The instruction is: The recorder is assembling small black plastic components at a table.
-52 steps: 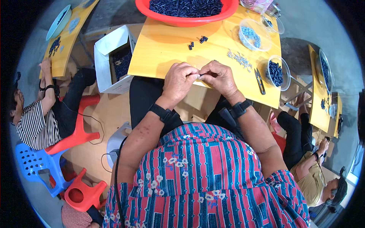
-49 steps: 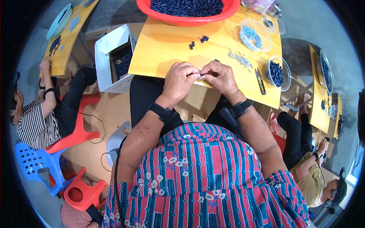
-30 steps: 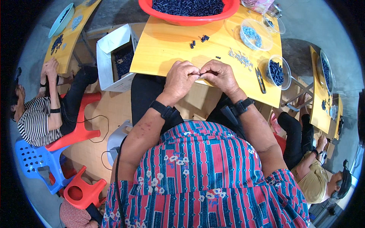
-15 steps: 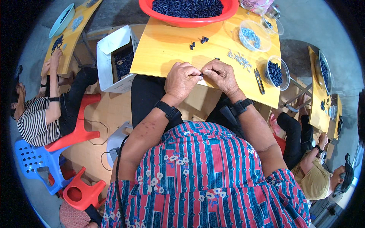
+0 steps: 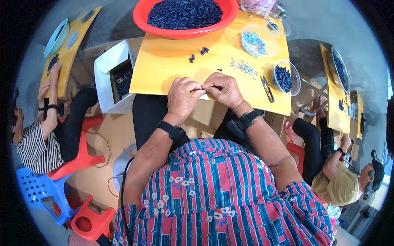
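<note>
the left hand and the right hand meet fingertip to fingertip over the near edge of the yellow surface, both curled nearly closed. between the pinched fingertips sits a small piece, too tiny to tell what kind; both hands seem to have hold of it. each wrist wears a black band.

farther back on the surface stands a big red bowl heaped with dark blue pieces. a few loose dark pieces lie just in front of the bowl, apart from the hands. to the right of them is a scatter of small pale bits, and beyond that a clear round dish with pale blue bits inside. another clear dish with dark pieces stands near the right edge, with small snips lying just beside it, close to the right hand.

off the left side of the surface stands a white box with dark pieces in it. a person in a striped top sits at the far left, and another person in a yellow-green top sits at the right, each at their own yellow board.
</note>
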Demonstrator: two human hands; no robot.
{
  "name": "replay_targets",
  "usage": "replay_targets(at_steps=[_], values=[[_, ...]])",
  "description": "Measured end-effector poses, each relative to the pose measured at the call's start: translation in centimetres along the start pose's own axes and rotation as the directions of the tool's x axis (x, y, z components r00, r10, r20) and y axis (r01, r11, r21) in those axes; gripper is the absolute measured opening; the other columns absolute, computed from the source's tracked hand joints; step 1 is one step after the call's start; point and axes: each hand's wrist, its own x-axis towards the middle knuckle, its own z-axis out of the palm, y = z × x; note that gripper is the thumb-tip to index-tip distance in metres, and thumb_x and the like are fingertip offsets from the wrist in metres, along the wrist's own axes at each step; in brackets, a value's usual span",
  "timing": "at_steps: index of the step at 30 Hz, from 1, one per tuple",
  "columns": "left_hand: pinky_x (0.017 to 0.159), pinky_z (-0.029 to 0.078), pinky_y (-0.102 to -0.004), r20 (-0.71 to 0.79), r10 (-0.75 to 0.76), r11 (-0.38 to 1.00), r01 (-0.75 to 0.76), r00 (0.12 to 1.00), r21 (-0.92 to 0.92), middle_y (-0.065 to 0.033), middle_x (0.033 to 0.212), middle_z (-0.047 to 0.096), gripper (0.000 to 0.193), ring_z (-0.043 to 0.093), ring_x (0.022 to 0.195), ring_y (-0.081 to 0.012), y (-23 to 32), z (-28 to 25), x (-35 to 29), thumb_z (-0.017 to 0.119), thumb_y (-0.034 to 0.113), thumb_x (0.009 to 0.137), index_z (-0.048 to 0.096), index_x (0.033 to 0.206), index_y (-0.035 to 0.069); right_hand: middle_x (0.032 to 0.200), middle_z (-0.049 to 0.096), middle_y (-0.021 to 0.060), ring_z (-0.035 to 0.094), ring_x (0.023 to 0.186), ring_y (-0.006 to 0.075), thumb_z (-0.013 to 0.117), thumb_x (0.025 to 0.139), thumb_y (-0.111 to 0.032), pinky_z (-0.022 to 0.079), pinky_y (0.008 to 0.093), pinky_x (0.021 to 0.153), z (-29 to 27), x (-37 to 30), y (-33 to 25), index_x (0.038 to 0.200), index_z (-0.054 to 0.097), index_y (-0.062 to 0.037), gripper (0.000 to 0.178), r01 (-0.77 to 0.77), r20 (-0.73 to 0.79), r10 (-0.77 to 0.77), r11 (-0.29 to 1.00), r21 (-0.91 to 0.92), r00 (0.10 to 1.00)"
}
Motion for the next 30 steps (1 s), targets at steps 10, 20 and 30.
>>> replay_targets(at_steps=[10, 20, 30], values=[[0.081, 0.049, -0.0387, 0.035, -0.019, 1.0, 0.019, 0.999, 0.01, -0.0038, 0.086, 0.067, 0.013, 0.059, 0.089, -0.0264, 0.2, 0.0, 0.0, 0.08, 0.017, 0.074, 0.075, 0.084, 0.011, 0.084, 0.068, 0.0154, 0.067, 0.076, 0.0307, 0.072, 0.08, -0.004, 0.054, 0.0363, 0.068, -3.0, -2.7, -0.9, 0.088, 0.073, -0.0046, 0.008, -0.142, -0.23, 0.069, 0.938, -0.318, 0.971], [0.078, 0.048, -0.0371, 0.008, 0.033, 0.999, -0.033, 0.999, 0.005, -0.0027, 0.083, 0.068, 0.011, 0.059, 0.084, -0.0242, 0.4, -0.2, -0.3, 0.079, 0.016, 0.076, 0.074, 0.084, 0.011, 0.08, 0.065, 0.0151, 0.062, 0.081, 0.0374, 0.059, 0.083, -0.01, 0.051, 0.0475, 0.074, -5.9, -0.1, -1.6, 0.077, 0.065, -0.0043, 0.01, -0.245, -0.358, 0.031, 0.784, -0.57, 0.933], [0.08, 0.048, -0.0378, -0.003, 0.045, 0.999, -0.045, 0.999, -0.017, -0.004, 0.084, 0.067, 0.01, 0.059, 0.086, -0.0252, 0.5, -0.4, -0.2, 0.077, 0.018, 0.078, 0.074, 0.083, 0.011, 0.078, 0.063, 0.0137, 0.062, 0.08, 0.036, 0.06, 0.082, -0.011, 0.051, 0.0476, 0.072, -5.8, -0.1, -1.7, 0.07, 0.061, -0.0066, 0.012, -0.287, -0.35, 0.082, 0.756, -0.588, 0.933]])
